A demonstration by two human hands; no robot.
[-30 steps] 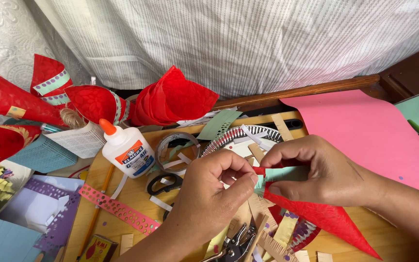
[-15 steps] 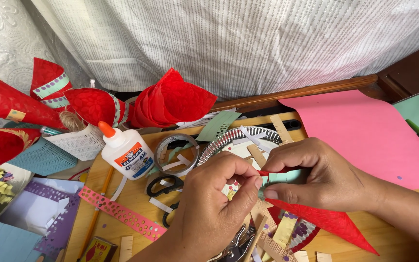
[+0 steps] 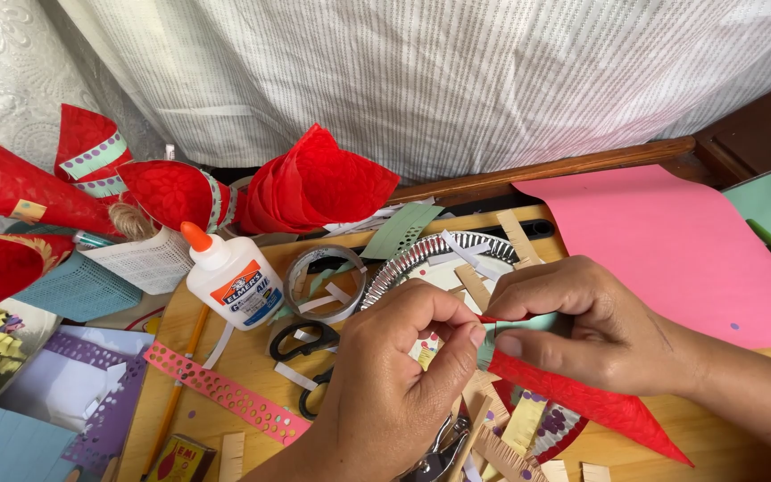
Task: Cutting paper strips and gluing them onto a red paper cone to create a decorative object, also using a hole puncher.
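Presently, a red textured paper cone (image 3: 582,406) lies between both hands, its pointed end running down-right over the wooden tabletop (image 3: 252,357). The right hand (image 3: 591,335) pinches its upper edge closed between thumb and fingers; the left hand (image 3: 399,375) meets it there, fingertips pressed together on the same edge. The seam itself is hidden by the fingers. A silver-rimmed paper plate (image 3: 430,259) behind holds paper strips. A white glue bottle with orange cap (image 3: 229,277) stands nearby; black-handled scissors (image 3: 305,344) are partly covered.

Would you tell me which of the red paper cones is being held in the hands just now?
The red cone pointing lower right, pinched by both hands; the other red cones lie untouched at the upper left.
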